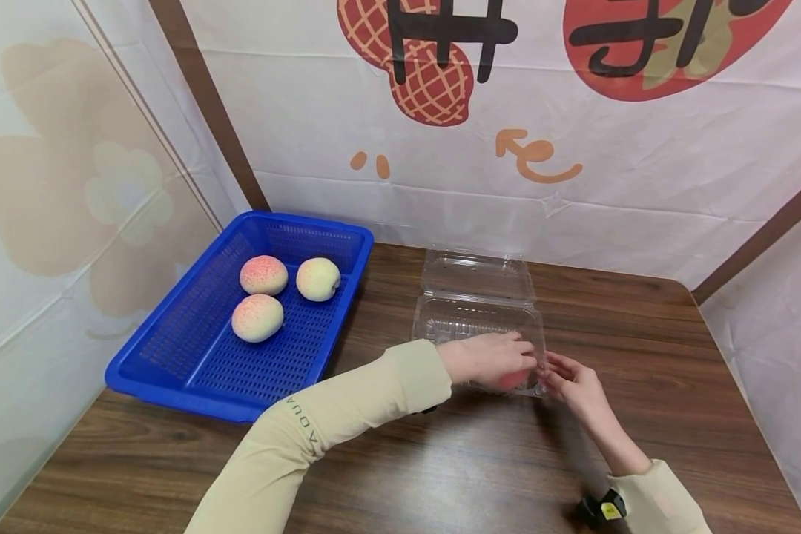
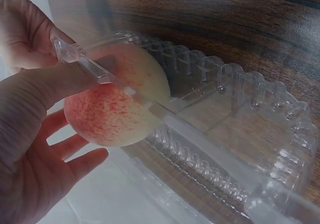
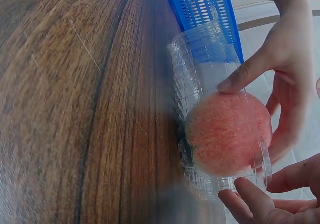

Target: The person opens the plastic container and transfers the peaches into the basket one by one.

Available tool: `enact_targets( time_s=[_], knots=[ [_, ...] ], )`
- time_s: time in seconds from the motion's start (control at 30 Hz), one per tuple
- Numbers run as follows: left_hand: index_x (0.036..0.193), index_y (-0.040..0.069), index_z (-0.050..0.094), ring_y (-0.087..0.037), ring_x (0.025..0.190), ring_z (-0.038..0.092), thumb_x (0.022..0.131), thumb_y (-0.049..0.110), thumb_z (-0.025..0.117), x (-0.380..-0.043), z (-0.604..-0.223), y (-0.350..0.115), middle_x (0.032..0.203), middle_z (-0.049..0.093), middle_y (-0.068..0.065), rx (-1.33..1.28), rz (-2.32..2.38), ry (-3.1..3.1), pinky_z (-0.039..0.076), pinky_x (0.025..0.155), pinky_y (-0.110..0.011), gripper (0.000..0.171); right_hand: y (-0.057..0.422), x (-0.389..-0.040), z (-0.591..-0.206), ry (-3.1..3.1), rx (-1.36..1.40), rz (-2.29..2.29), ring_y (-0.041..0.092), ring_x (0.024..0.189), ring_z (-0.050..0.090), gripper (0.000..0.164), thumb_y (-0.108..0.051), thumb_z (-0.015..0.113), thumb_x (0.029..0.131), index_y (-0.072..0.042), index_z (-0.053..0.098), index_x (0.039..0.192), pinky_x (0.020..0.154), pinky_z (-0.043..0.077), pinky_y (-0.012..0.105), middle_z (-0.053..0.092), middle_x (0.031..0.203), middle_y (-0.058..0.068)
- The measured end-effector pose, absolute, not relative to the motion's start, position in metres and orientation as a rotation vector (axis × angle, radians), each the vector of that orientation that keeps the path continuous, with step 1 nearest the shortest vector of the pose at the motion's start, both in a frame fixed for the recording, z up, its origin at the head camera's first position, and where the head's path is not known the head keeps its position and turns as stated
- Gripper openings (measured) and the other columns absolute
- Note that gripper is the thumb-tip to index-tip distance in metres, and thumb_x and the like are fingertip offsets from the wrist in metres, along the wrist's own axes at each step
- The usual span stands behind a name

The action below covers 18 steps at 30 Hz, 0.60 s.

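A clear plastic clamshell box [image 1: 434,319] lies on the table with its lid [image 1: 477,278] flipped back toward the curtain. My left hand [image 1: 490,360] grips a pink-and-cream peach [image 2: 120,114] at the right end of the box, thumb on its top and fingers around its far side. The peach sits low within the box walls, seen through the clear plastic in the right wrist view. At that same end, my right hand [image 1: 581,389] pinches the box's right edge, its fingertips [image 3: 245,186] close beside the peach.
A blue plastic basket [image 1: 180,402] stands at the left, with three peaches in it: one peach [image 1: 263,275] at the back, one pale peach [image 1: 317,279] and one nearer peach [image 1: 257,318]. Printed curtains [image 1: 440,200] border the wooden table [image 1: 480,460] behind and at the sides.
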<state>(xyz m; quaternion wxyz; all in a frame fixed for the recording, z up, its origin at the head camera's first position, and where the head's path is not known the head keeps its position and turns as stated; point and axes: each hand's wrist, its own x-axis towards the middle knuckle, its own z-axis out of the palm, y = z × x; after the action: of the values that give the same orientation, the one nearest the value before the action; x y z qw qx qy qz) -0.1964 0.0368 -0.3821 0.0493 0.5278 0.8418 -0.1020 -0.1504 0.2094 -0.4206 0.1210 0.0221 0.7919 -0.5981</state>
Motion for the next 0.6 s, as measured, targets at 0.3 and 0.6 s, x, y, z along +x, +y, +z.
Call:
enact_targets(
  time_s=[0.3,0.6],
  knots=[
    [0.125,0.017,0.051,-0.020,0.116,0.046,0.088,0.026,0.054,-0.203,-0.389,0.030,0.126,0.050,-0.001,1.510,-0.288,2.578,0.034,0.099,-0.027,0.038,0.209,-0.151,-0.421,2.290,0.047,-1.778,-0.002,0.083,0.059,0.042,0.001,0.043,0.093,0.019,0.032,0.129,0.072,0.049,0.016,0.046,0.121,0.037],
    [0.128,0.017,0.049,-0.018,0.109,0.047,0.088,0.026,0.053,-0.208,-0.394,0.022,0.126,0.050,-0.002,1.487,-0.284,2.604,0.036,0.095,-0.025,0.041,0.208,-0.150,-0.421,2.295,0.041,-1.782,-0.001,0.083,0.059,0.041,0.003,0.042,0.092,0.020,0.033,0.128,0.072,0.049,0.017,0.047,0.120,0.037]
  ],
)
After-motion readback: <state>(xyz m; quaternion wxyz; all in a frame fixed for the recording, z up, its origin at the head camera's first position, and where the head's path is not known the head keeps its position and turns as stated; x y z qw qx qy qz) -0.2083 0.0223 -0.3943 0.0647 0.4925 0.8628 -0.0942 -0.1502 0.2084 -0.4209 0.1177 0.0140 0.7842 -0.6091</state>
